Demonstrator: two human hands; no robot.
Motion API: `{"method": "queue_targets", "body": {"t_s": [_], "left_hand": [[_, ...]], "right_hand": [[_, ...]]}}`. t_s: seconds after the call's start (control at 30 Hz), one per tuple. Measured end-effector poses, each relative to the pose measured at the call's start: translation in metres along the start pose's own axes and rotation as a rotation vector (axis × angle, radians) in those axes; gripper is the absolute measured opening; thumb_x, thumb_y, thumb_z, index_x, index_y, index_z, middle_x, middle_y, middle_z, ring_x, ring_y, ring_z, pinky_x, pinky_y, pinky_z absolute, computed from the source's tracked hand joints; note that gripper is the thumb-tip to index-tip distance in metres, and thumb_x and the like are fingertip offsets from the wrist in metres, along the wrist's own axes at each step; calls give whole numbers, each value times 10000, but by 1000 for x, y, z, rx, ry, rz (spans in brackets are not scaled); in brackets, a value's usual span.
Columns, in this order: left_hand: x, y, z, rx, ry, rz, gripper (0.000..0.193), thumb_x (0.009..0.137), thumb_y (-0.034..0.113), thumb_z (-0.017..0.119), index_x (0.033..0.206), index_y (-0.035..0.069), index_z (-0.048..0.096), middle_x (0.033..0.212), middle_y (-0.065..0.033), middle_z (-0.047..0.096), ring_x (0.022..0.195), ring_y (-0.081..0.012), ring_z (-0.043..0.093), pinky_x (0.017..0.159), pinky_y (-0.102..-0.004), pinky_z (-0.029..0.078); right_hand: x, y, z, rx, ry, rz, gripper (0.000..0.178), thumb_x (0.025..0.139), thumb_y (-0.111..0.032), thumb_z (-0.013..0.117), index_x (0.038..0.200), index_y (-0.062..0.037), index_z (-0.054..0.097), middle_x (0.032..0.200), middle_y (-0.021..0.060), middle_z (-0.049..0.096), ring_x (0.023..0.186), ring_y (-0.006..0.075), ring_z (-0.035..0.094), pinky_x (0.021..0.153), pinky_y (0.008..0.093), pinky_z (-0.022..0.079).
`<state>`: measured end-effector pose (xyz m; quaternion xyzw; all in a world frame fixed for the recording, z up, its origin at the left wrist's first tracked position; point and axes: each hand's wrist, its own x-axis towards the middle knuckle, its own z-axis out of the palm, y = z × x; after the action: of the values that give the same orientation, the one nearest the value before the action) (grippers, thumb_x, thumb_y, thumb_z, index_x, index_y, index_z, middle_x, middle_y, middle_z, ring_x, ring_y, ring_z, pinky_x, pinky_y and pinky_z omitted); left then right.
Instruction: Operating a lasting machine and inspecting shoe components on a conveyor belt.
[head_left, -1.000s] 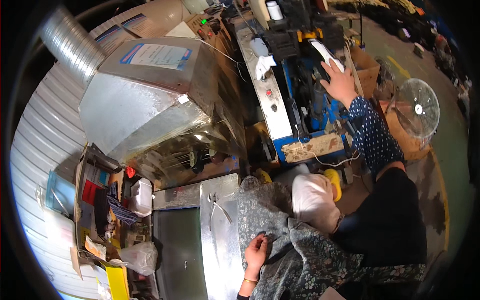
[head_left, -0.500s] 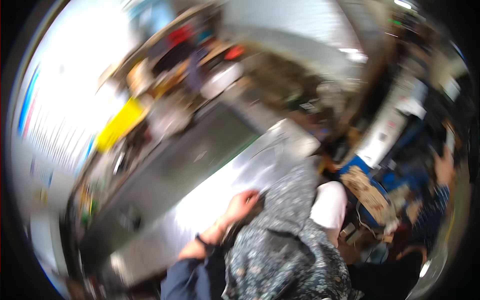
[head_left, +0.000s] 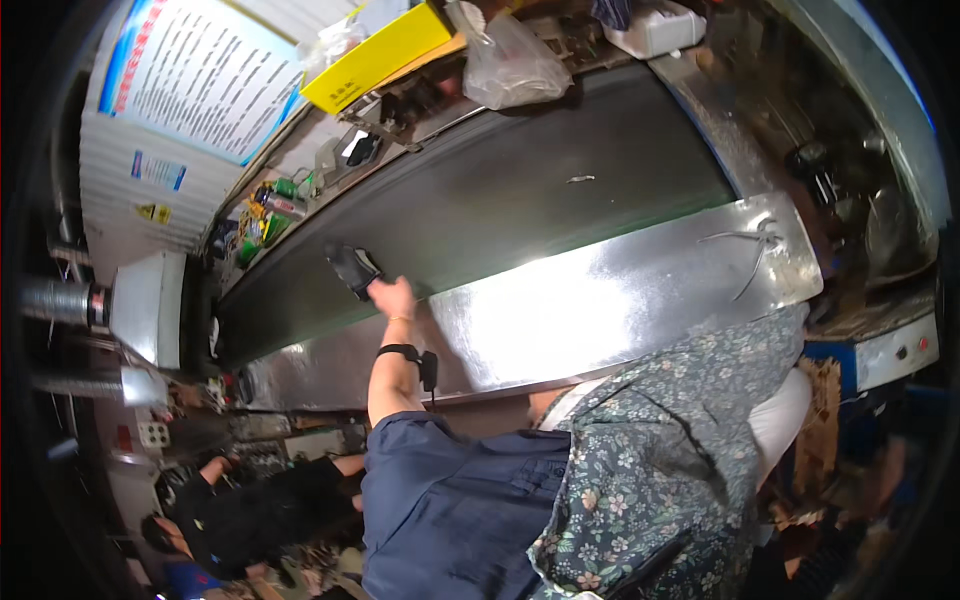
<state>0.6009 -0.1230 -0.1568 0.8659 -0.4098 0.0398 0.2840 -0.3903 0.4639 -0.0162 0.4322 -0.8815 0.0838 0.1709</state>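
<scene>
Where the smooth metal table [head_left: 640, 285] throws back a white glare, its long sheet borders a dark, flat, matte surface [head_left: 480, 210]. A small black shoe-like piece [head_left: 350, 268], rounded and partly shiny with a pale patch, is above the dark surface near its table-side edge; I cannot tell whether it touches it. The left hand [head_left: 393, 297] grips its near end, the fingers closed on it, with the forearm stretched forward across the table and a black strap [head_left: 400, 352] around the wrist. A blurred skin-toned shape at the right rim may be the right hand [head_left: 888, 475]; its fingers cannot be made out. Floral cloth [head_left: 640, 460] covers the lap. Silver pliers [head_left: 762, 240] lie on the table's right end. Beyond the dark surface, a yellow box [head_left: 380, 62] holds crumpled clear plastic; beside it sits a translucent bag [head_left: 515, 68], contents unclear, then a white container [head_left: 655, 30].
</scene>
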Motion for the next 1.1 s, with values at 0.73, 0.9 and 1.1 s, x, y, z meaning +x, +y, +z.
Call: {"method": "queue_targets", "body": {"t_s": [0.73, 0.9, 1.1], "left_hand": [[58, 44, -50, 623, -522, 364, 1163, 623, 449, 878, 1502, -14, 273, 1452, -283, 439, 1339, -421, 443, 1095, -461, 388], [118, 30, -22, 274, -606, 83, 1034, 656, 516, 835, 1415, -44, 410, 1275, -229, 622, 1161, -378, 613, 999, -401, 483], [90, 33, -27, 343, -643, 206, 1143, 535, 353, 911, 1495, 88, 350, 1427, -184, 507, 1364, -338, 441, 1140, -455, 362]], "right_hand": [[-190, -255, 87, 501, -349, 387, 439, 926, -321, 582, 1242, -17, 591, 1161, 218, 635, 1038, 338, 623, 934, 438, 470], [-196, -260, 104, 552, -308, 408, 357, 941, -249, 587, 1194, -1, 625, 1115, 206, 666, 1011, 305, 642, 924, 408, 479], [-204, -262, 135, 805, -220, 595, 257, 966, -178, 582, 1114, 12, 672, 1032, 184, 709, 946, 244, 671, 892, 362, 494]]}}
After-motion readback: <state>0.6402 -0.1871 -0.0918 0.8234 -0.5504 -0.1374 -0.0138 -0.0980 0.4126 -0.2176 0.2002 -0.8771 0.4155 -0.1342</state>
